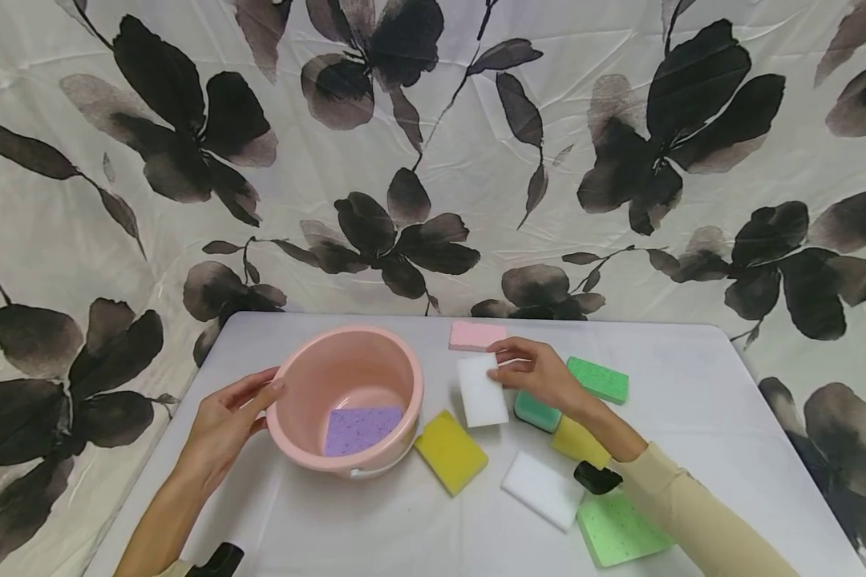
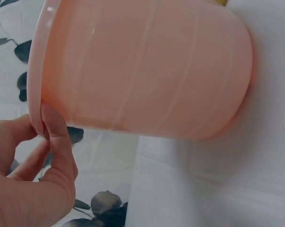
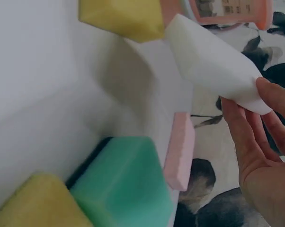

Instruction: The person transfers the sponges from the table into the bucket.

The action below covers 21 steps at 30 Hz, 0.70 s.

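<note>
A pink bucket (image 1: 303, 449) with a white handle stands on the table at centre-left in the head view. My left hand (image 1: 224, 425) pinches its rim on the left side, thumb and fingers on either face of the lip in the left wrist view. Inside the bucket lies a purple sponge (image 1: 362, 430). My right hand (image 1: 536, 370) holds a white sponge (image 1: 483, 390) by one end between thumb and fingers. In the right wrist view that white sponge (image 3: 213, 61) hangs above the tabletop, its shadow falling below it.
A yellow sponge (image 1: 451, 453) lies right of the bucket, a pink sponge (image 1: 478, 336) at the back edge. Under and around my right forearm are green (image 1: 599, 380), teal (image 1: 537, 411), pale yellow (image 1: 579, 441), white (image 1: 544, 490) and light green (image 1: 619, 529) sponges. A floral cloth (image 1: 418, 160) hangs behind.
</note>
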{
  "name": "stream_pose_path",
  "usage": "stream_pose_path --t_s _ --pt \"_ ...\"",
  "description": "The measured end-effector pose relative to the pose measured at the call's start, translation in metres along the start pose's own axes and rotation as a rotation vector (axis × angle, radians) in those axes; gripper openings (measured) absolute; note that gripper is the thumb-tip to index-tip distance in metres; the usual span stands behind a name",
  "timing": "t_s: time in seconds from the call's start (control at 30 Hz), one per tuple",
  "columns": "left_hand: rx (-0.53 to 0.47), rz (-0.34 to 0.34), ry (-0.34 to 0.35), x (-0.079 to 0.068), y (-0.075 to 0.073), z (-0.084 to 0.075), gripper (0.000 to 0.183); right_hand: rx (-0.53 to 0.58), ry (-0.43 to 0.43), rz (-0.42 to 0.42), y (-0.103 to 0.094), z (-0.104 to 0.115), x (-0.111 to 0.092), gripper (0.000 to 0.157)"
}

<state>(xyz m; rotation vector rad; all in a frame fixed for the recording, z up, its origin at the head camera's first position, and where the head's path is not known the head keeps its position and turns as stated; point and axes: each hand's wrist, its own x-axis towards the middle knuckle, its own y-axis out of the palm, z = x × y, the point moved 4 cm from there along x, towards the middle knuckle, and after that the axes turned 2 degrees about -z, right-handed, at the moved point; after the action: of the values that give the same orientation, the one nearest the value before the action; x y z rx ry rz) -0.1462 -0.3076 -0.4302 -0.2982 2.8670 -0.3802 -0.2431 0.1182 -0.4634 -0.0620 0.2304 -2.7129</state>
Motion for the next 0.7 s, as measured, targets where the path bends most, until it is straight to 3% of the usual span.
stream_pose_path --t_s 0.43,0.7 --pt "-0.008 -0.003 0.011 -0.001 0.001 -0.002 0.073 -0.018 0.018 -0.016 -0.007 0.039 0.006 0.041" --pt "-0.008 -0.008 0.010 -0.001 0.001 -0.002 0.073 -0.036 -0.023 0.020 -0.008 0.068 0.012 0.041"
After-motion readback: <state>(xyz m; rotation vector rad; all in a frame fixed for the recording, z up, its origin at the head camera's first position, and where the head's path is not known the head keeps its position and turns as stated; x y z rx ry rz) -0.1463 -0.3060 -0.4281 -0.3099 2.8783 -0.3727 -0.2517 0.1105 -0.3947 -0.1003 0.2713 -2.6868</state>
